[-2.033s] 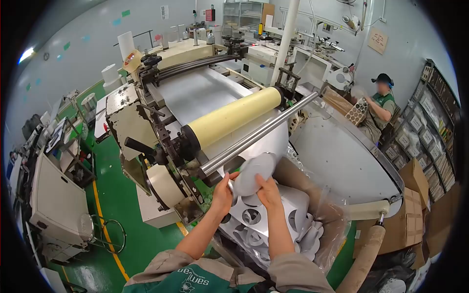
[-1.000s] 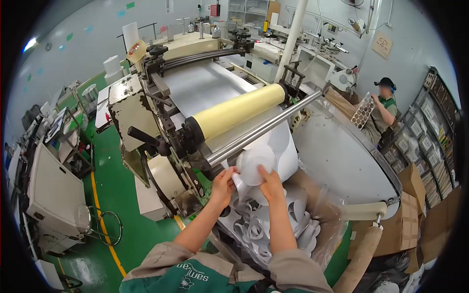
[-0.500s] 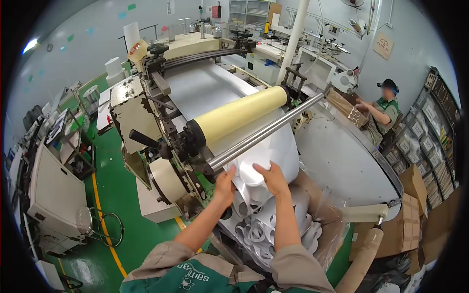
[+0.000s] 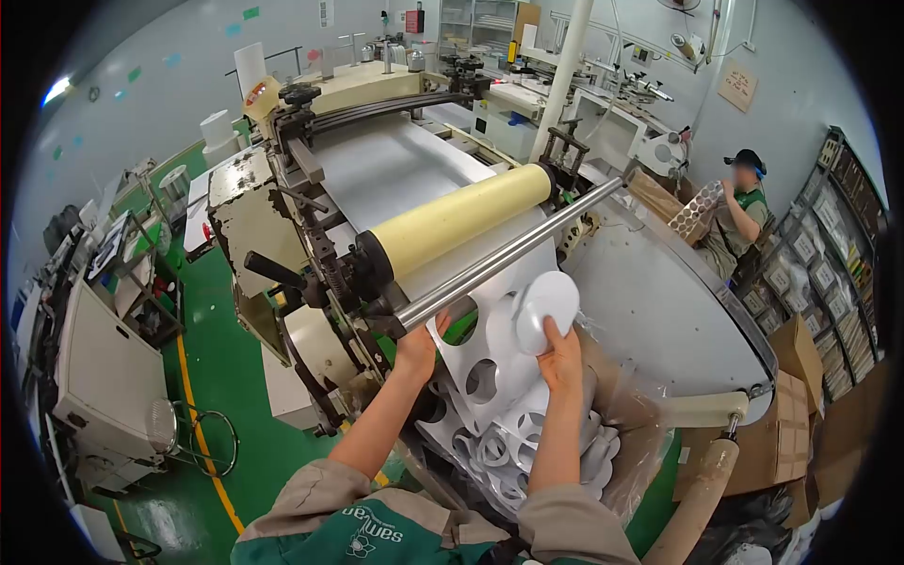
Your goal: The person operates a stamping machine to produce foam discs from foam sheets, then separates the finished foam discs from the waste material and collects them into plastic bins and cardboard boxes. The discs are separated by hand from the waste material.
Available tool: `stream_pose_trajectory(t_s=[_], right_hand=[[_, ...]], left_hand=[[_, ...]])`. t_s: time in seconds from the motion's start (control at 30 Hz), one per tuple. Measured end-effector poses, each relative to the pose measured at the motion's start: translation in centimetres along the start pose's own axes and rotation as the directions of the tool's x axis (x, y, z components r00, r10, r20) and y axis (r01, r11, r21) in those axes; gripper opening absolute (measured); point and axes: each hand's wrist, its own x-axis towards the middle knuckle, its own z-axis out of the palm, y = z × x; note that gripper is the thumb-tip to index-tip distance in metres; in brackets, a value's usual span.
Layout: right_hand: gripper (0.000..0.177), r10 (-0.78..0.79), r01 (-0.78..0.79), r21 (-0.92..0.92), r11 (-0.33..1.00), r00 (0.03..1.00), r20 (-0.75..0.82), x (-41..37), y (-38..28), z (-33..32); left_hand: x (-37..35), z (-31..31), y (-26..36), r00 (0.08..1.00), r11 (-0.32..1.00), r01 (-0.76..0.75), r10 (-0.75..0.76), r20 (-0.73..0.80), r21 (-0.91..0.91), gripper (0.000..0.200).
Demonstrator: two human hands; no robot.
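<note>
My right hand (image 4: 561, 356) holds a stack of round white discs (image 4: 543, 307) up beside the white punched sheet (image 4: 490, 372) that hangs below the steel roller (image 4: 508, 254). The sheet has round holes in it. My left hand (image 4: 417, 350) grips the left edge of that sheet just under the roller. Below my hands the punched waste sheet piles up in a plastic-lined bin (image 4: 621, 443). A yellow roller (image 4: 461, 221) lies behind the steel one, with white sheet running over the machine bed (image 4: 377, 169).
A round white table (image 4: 659, 311) stands to the right, and a co-worker (image 4: 739, 212) sits behind it handling a perforated sheet. Cardboard boxes (image 4: 796, 405) stand at the right. Green floor with a yellow line (image 4: 188, 395) lies to the left, beside a cabinet (image 4: 104, 377).
My right hand pulled the disc stack out of the sheet and moved it right and up. Open holes now show in the sheet. My left hand stayed at the sheet's edge.
</note>
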Motion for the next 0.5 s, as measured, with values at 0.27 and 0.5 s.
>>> stream_pose_trajectory(t_s=[0.27, 0.5], right_hand=[[0.048, 0.141, -0.071, -0.357, 0.932, 0.975, 0.173, 0.7, 0.4, 4.2], [0.047, 0.322, -0.26, -0.314, 0.913, 0.932, 0.167, 0.8, 3.3, 2.1]], left_hand=[[-0.5, -0.1, -1.9, 0.997, 0.998, 0.062, -0.062, 0.053, 0.005, 0.031], [-3.6, 1.1, -2.8, 0.98, 0.982, 0.186, -0.188, 0.063, 0.046, 0.027]])
